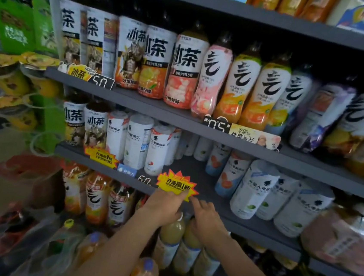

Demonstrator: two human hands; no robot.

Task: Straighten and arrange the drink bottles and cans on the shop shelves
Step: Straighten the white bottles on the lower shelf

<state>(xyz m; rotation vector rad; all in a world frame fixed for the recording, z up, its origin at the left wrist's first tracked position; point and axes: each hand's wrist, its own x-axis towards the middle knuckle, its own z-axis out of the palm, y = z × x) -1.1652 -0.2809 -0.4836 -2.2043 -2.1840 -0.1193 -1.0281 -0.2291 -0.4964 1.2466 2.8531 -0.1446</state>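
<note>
Both bare forearms reach up from the bottom edge toward the front lip of the grey metal shelf. The left hand has its fingers curled up against the lower edge of the yellow-and-red starburst promo tag, gripping it at the shelf lip. The right hand, just beside it, lies palm down with loosely spread fingers, fingertips touching the shelf edge near the tag's right point and grasping nothing.

The tag reads "开盖赢1瓶". Just left of the left hand sits a black price card showing "6.0". Above the hands stand white-labelled electrolyte water bottles, printed "电解质水". Higher still are iced tea bottles marked "冰茶" and curvy sparkling water bottles bearing a large brushed "气". Directly under both wrists stand pale yellow juice bottles with white caps.
</note>
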